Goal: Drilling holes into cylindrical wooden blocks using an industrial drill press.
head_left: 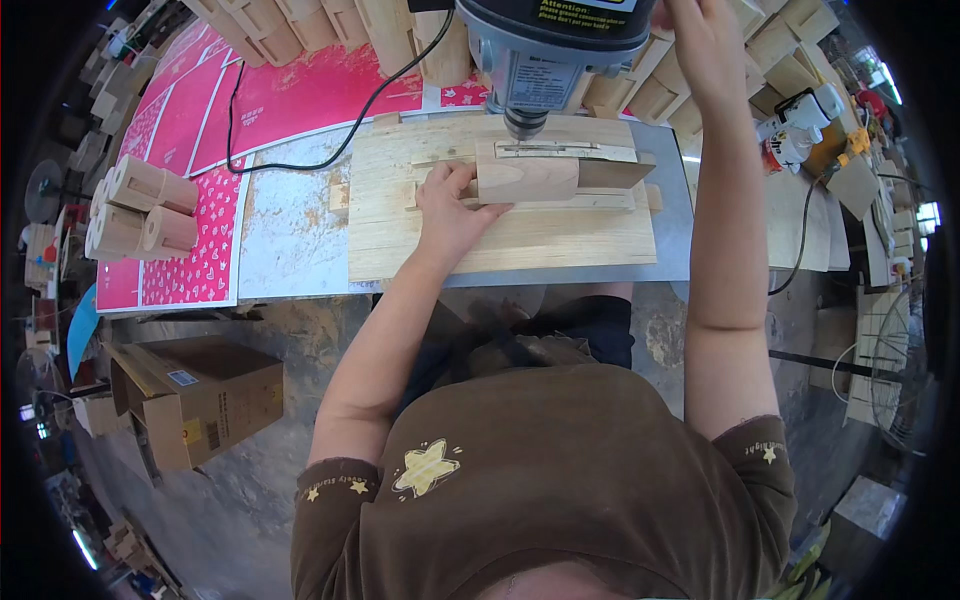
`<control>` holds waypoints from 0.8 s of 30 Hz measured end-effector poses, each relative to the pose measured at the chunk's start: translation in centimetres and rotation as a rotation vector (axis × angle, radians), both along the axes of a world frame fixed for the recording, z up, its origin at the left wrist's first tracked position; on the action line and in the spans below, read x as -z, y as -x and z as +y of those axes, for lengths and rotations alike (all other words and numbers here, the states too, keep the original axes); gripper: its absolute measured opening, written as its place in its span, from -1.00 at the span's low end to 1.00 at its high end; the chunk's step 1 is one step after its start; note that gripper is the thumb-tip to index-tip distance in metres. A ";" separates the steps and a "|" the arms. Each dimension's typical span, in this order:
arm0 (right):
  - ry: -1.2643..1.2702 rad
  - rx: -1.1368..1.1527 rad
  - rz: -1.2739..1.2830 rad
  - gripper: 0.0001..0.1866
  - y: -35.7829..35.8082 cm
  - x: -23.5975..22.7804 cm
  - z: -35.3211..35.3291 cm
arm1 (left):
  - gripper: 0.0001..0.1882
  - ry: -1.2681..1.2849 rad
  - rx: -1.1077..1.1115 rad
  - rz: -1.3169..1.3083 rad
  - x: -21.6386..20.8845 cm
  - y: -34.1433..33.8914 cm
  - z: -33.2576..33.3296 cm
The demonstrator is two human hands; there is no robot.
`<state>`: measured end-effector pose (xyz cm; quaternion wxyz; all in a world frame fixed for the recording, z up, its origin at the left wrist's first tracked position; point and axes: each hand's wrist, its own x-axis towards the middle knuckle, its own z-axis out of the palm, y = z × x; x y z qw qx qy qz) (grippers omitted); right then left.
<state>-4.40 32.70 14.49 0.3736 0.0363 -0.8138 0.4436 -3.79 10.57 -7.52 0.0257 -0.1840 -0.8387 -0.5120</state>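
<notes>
A pale wooden block (527,178) with a rounded left end stands under the chuck (525,122) of a grey drill press (548,70). My left hand (447,205) is closed on the block's left end, its thumb along the near side. The block sits among wooden strips (575,203) on a flat wooden board (500,245). Up at the right side of the drill press, my right hand (703,45) is raised with curled fingers. What it grips is hidden by the frame's top edge.
Wooden cylinders (150,205) are stacked at the left on pink patterned sheets (205,250), and more wooden pieces line the back. A black cable (340,150) loops across the table (290,260). A plastic bottle (790,148) stands at the right. Below left, a cardboard box (215,400) is on the floor.
</notes>
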 end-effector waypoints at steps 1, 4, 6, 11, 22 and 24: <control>-0.014 -0.056 -0.020 -0.74 -0.2 3.0 1.1 | -0.50 -0.013 -0.021 -0.001 0.3 -0.2 -1.0; 0.101 -0.141 -0.202 -0.74 -3.2 9.6 2.5 | -0.51 -0.038 -0.002 0.013 0.2 -0.2 -0.5; -0.394 -0.107 -0.420 -0.74 -5.5 14.0 4.3 | -0.51 -0.025 0.001 0.026 -0.2 -0.3 -0.5; -0.320 -0.246 -0.482 -0.71 -9.4 14.3 1.8 | -0.52 -0.184 0.148 -0.002 -1.9 -1.1 -4.4; -0.114 -0.278 -0.532 -0.74 -13.3 14.0 -1.1 | -0.61 0.133 -0.243 0.079 -14.5 -2.3 -23.8; -0.193 -0.293 -0.398 -0.73 -13.2 14.4 -1.3 | -0.60 0.257 -0.421 0.110 -15.9 -2.1 -26.2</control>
